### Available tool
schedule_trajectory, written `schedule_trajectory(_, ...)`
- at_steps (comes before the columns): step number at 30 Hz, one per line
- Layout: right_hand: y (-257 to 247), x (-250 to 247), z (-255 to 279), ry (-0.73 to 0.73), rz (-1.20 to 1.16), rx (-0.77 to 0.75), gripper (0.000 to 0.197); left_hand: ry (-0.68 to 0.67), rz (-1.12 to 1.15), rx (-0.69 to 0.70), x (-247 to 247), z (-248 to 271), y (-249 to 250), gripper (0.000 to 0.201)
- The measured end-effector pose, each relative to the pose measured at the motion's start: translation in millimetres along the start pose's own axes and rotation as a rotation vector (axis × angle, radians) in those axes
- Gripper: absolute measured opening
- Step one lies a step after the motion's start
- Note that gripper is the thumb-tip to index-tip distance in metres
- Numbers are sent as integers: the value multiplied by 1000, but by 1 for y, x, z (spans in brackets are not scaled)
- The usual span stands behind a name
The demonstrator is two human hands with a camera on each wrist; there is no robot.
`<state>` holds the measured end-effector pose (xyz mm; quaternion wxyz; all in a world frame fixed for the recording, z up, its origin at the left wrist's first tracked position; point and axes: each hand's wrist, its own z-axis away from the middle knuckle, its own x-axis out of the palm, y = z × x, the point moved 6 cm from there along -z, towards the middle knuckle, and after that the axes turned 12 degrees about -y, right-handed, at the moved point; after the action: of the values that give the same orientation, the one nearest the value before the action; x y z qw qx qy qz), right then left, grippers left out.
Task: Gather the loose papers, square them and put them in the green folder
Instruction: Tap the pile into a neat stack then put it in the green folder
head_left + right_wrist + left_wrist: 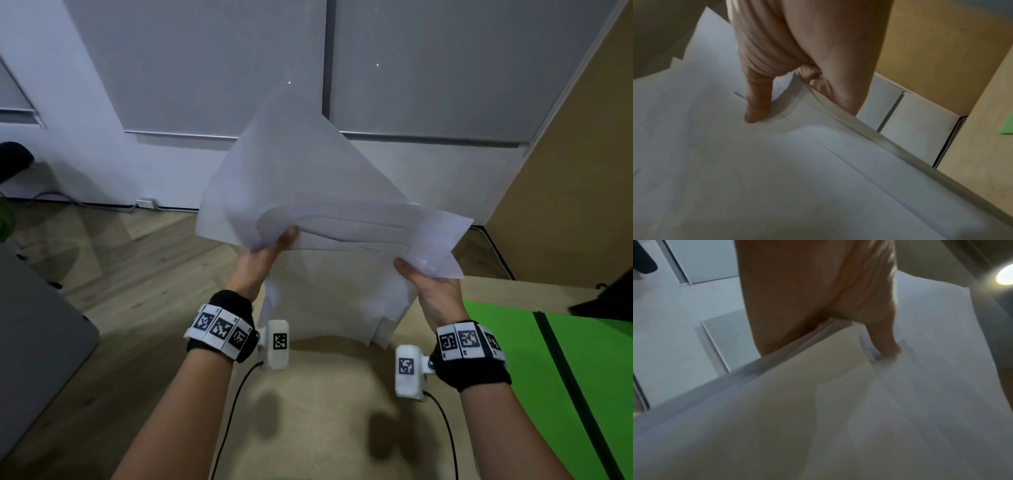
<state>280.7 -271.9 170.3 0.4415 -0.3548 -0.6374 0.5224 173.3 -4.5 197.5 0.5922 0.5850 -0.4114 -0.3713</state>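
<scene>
A loose, uneven stack of white papers [329, 212] is held up in the air above the table, its sheets fanned at different angles. My left hand [263, 257] grips the stack's left edge, thumb on the near face [885, 344]. My right hand [428, 284] grips the right edge, thumb [758, 104] pressed on the sheets [777, 170]. The other fingers are hidden behind the paper. The green folder [555, 383] lies flat on the table at the right, with a black band across it.
The light wooden table [325, 394] is below my hands. A dark grey object [37, 342] is at the left edge. A tan panel [575, 171] stands at the right, a black thing [606, 301] by the folder's far corner. Wooden floor and white wall lie beyond.
</scene>
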Motion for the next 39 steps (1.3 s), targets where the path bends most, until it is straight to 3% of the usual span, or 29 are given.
schedule_trajectory(3, -6, 4, -5, 17, -34, -88, 34, -131, -65, -47, 9, 0, -5, 48)
schedule_trajectory(8, -7, 3, -10, 52, -157, -181, 45, 119, -115, -190, -9, -11, -28, 49)
schedule_trajectory(10, -3, -6, -11, 36, -239, -178, 43, 148, -89, -204, -12, -15, -31, 45)
schedule_trajectory(15, 14, -27, -7, 60, -316, -133, 21, 164, -50, -132, -16, -27, -37, 71)
schedule_trajectory(17, 24, -37, -5, 134, -231, -94, 13, 137, -39, -86, -14, -29, -37, 57)
schedule_trajectory(19, 38, -49, -6, 175, 43, -26, 20, 127, -36, -57, -15, -30, -37, 32)
schedule_trajectory(20, 41, -49, -6, 145, 200, 13, 21, 109, -31, -40, -14, -30, -37, 19)
schedule_trajectory(22, 44, -40, -4, 32, 451, 78, 17, 91, -33, -17, -12, -30, -34, 18)
schedule_trajectory(24, 40, -29, -1, -86, 571, 113, 32, 71, -27, -7, -9, -29, -32, 21)
schedule_trajectory(28, 32, -1, 3, -447, 545, 207, 66, 50, -22, 5, -6, -28, -32, 21)
schedule_trajectory(31, 26, 1, 2, -541, 537, 215, 98, 34, -22, 15, -7, -25, -29, 22)
schedule_trajectory(34, 17, 6, 8, -653, 339, 225, 128, 55, -44, 21, -11, -23, -29, 20)
schedule_trajectory(36, 10, 9, 14, -689, 231, 204, 143, 64, -64, 31, -12, -23, -26, 20)
schedule_trajectory(39, 18, 9, 17, -740, 324, 225, 152, 35, -65, 23, -6, -23, -24, 24)
